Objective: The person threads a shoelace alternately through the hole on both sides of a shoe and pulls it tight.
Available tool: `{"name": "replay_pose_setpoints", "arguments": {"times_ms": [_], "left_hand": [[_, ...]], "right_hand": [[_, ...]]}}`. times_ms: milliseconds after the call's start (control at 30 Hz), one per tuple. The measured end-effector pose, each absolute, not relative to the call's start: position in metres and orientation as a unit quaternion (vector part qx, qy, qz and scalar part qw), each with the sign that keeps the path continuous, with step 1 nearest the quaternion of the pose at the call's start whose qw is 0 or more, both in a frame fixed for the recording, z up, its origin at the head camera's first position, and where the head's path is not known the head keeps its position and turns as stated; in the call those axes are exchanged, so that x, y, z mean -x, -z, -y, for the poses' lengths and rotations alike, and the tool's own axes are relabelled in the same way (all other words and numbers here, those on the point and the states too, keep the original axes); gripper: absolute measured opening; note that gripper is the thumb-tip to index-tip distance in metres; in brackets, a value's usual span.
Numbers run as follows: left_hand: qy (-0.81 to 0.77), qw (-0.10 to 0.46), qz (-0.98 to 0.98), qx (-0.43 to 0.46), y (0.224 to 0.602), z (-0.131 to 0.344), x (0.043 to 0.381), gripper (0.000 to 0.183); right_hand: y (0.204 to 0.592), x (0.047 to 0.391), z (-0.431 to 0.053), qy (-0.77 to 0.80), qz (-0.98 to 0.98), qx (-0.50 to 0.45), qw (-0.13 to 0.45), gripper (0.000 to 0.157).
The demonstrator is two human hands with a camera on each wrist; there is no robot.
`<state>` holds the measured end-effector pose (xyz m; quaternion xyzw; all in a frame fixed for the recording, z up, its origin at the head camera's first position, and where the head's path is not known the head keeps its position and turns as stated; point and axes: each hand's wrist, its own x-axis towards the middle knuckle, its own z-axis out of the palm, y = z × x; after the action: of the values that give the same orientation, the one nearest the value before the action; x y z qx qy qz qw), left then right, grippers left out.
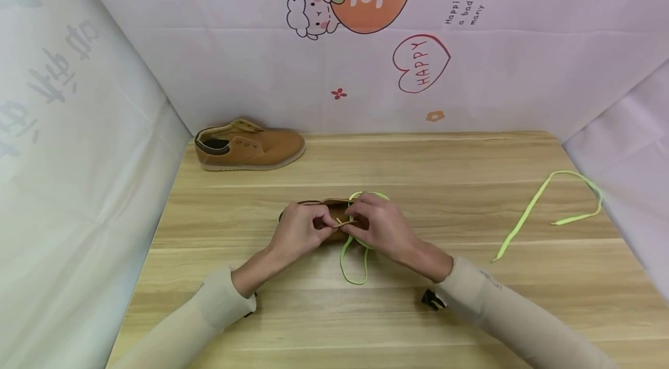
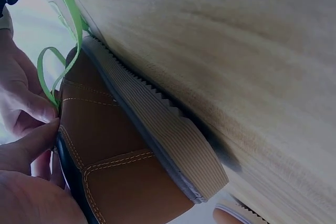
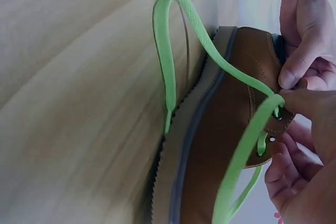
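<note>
My two hands are close together over a brown shoe (image 2: 118,135), which stands on the wooden table (image 1: 444,177) in front of me, near the middle. With my left hand (image 1: 299,228) I pinch the edge of the lacing flap between thumb and finger. My right hand (image 1: 384,226) pinches the same flap beside the holes, its thumb against the lace. The upper looks like smooth leather, with pale stitching in curved lines, in places double, and a dark soft border around the opening. The sole (image 2: 155,116) is thick, light in colour, ribbed along its side and toothed at the bottom edge. A flat, woven green lace (image 3: 165,51) passes through small round holes; it makes wide loops, and one end narrows to a thin stiff tip. Behind, to the left, stands another shoe (image 1: 272,148) of the same brown, its holes without lace. At the right a second lace (image 1: 524,215) lies on the striped wood grain, bent like a hook.
</note>
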<state>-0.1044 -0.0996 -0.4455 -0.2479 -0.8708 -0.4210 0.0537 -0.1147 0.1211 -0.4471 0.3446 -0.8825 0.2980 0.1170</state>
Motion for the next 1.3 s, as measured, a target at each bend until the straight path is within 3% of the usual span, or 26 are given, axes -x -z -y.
{"name": "replay_pose_setpoints", "arguments": {"times_ms": [167,300,733,1067,1300], "left_hand": [[0.412,0.074,0.868,0.267,0.447,0.100,0.104,0.016],[0.393,0.100,0.867,0.289,0.449,0.100,0.103,0.018],[0.382,0.121,0.860,0.315,0.451,0.102,0.101,0.018],[0.376,0.120,0.856,0.334,0.453,0.102,0.103,0.016],[0.385,0.126,0.854,0.326,0.455,0.103,0.105,0.015]], "right_hand": [[0.445,0.116,-0.120,-0.280,0.873,-0.383,0.115,0.009],[0.444,0.116,-0.120,-0.320,0.869,-0.367,0.087,0.010],[0.439,0.116,-0.125,-0.451,0.858,-0.232,-0.086,0.008],[0.433,0.123,-0.119,-0.504,0.842,-0.155,-0.117,0.014],[0.417,0.130,-0.124,-0.613,0.765,-0.157,-0.122,0.018]]}}
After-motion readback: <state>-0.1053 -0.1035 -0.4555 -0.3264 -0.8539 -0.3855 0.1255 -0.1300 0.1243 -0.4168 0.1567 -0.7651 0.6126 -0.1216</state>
